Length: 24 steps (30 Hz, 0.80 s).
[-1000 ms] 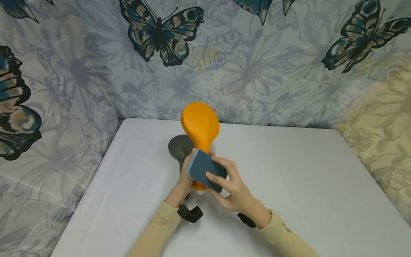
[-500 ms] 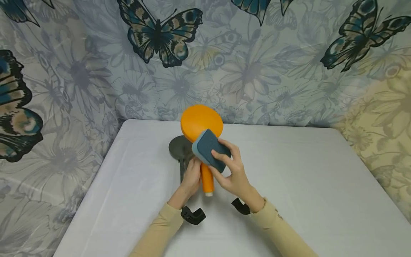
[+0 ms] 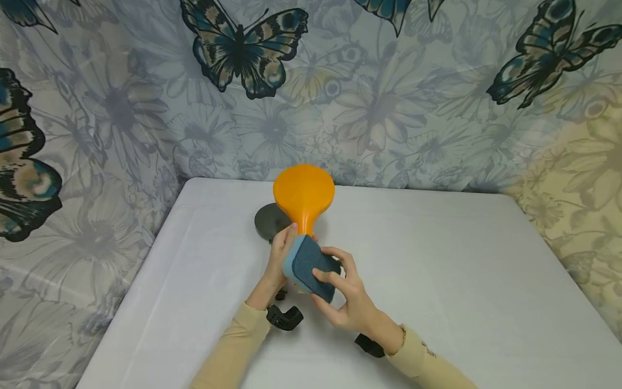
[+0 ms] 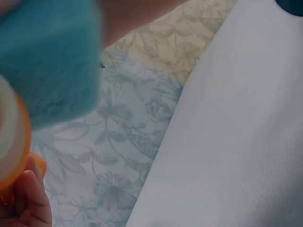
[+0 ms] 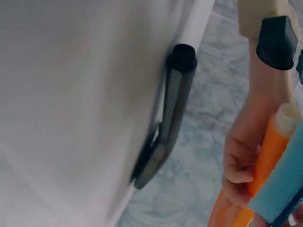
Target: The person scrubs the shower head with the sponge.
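Note:
My left hand (image 3: pixel 278 256) grips an orange spoon (image 3: pixel 304 194) by its handle, with the rounded bowl end raised toward the back of the table. A sponge (image 3: pixel 313 268), light blue with a dark scouring side, is pinched in my right hand (image 3: pixel 352 294) and lies over the handle. In the right wrist view, the orange handle (image 5: pixel 269 153) with its pale end cap runs along the light face of the sponge (image 5: pixel 279 177), and curled left fingers hold it. The left wrist view has the sponge (image 4: pixel 52 71) close up beside that cap.
A dark grey utensil with a round, flat-looking head (image 3: pixel 270 221) lies on the white table (image 3: pixel 437 270), partly hidden behind my left hand. Its dark handle (image 5: pixel 177 101) shows in the right wrist view. Butterfly-patterned cloth (image 3: pixel 379 119) stands behind the table.
The sponge in my right hand went up the handle to the orange bowl, then came back down toward the handle's end. The spoon tilted slightly, and my left hand shifted along with it.

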Motion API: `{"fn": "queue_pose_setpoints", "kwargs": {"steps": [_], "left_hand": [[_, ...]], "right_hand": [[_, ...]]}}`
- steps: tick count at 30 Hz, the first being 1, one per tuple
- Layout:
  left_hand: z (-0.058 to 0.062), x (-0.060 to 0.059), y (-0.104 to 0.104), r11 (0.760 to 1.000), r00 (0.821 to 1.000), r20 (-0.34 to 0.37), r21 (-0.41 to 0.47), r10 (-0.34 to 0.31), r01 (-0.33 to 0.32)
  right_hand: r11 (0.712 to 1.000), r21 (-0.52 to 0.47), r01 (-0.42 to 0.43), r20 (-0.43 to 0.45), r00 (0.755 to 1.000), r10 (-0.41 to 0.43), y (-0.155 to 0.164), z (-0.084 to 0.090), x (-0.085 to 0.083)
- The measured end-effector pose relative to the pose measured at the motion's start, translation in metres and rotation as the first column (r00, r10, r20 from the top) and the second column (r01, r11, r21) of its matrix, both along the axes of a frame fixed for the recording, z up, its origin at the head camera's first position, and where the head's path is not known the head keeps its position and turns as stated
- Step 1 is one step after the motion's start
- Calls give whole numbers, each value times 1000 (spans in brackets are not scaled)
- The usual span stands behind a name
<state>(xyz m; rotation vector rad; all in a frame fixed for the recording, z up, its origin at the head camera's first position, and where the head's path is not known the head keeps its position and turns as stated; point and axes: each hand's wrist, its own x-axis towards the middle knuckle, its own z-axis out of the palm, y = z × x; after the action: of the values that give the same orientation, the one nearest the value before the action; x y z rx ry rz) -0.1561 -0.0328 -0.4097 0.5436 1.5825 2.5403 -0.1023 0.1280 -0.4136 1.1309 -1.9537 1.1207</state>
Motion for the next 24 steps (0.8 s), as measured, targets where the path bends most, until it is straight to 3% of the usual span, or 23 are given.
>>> {"fn": "queue_pose_setpoints", "kwargs": {"steps": [5, 8, 11, 13, 16, 18, 20, 24], "left_hand": [[0, -1, 0, 998, 999, -36, -57, 13, -15], [-1, -1, 3, 992, 998, -54, -119, 26, -32], [-3, 1, 6, 992, 999, -43, -129, -5, -1], [-4, 2, 7, 992, 999, -35, -122, -2, -2], [-5, 1, 7, 995, 999, -31, -95, 19, -22], [-4, 0, 5, 996, 998, -44, -80, 44, -48], [-2, -2, 2, 995, 996, -58, -62, 68, -72], [1, -6, -5, 991, 989, -88, -57, 115, -120]], "right_hand": [[997, -72, -25, -9, 1000, 24, 3, 8, -3], [989, -142, 28, 10, 1000, -26, 3, 21, -13], [969, -231, 81, 47, 996, -72, 3, 28, -25], [954, -284, 93, 84, 994, -72, 3, 24, -31], [943, -328, 61, 167, 986, -6, 3, 10, -30], [941, -336, 29, 240, 969, 56, 4, 3, -22], [939, -344, -3, 332, 935, 124, 5, -2, -10], [927, -374, -16, 506, 834, 219, 6, -8, 14]]}}
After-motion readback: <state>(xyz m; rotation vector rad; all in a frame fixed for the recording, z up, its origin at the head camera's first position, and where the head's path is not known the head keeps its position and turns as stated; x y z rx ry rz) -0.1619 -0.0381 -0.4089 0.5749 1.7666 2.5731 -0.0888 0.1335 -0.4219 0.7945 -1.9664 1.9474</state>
